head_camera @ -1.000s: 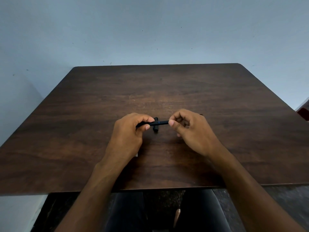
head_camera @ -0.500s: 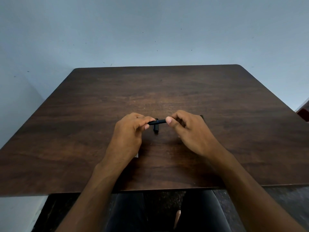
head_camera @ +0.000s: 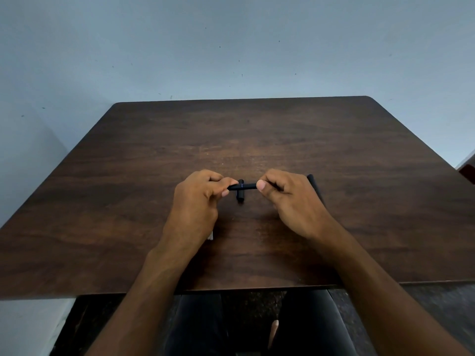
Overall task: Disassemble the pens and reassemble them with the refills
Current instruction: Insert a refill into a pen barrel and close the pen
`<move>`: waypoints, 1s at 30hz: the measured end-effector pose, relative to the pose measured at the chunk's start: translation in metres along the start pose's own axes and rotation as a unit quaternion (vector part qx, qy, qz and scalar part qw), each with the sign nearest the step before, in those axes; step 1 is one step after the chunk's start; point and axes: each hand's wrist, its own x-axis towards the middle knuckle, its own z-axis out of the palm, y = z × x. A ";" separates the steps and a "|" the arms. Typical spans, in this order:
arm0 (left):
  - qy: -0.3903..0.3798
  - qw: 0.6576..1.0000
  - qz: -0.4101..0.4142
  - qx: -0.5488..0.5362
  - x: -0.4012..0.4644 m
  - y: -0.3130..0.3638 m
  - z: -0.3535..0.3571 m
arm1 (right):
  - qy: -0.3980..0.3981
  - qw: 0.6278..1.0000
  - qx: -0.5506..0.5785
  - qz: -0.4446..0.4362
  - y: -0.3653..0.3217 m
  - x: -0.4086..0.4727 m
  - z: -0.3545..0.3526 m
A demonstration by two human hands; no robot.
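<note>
A black pen [head_camera: 243, 186] is held level just above the table, between both hands. My left hand [head_camera: 198, 204] pinches its left end with thumb and fingers. My right hand [head_camera: 290, 201] pinches its right end. A thin seam shows at the pen's middle. Below it a short black pen part [head_camera: 240, 195] lies on the table, pointing toward me. Another black pen [head_camera: 315, 186] lies behind my right hand, mostly hidden. A pale refill tip [head_camera: 211, 236] peeks out beside my left wrist.
The dark wooden table [head_camera: 128, 201] stands against a pale blue wall. Its near edge runs above my lap. A red-brown object [head_camera: 468, 173] shows at the right border.
Both hands stay on the pen. The visible stretch of pen between the fingers looks shorter than a second ago, and the hands sit slightly closer together.
</note>
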 end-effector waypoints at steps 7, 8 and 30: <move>0.015 1.000 0.004 0.006 -0.005 0.000 0.001 | -0.010 0.997 0.068 0.047 -0.004 -0.004 0.000; 0.017 1.000 0.002 0.002 -0.005 0.000 0.002 | -0.008 0.996 0.071 0.056 -0.005 -0.003 0.000; 0.069 0.992 -0.096 -0.042 -0.002 -0.024 -0.011 | -0.043 0.967 -0.125 0.217 -0.003 0.060 0.047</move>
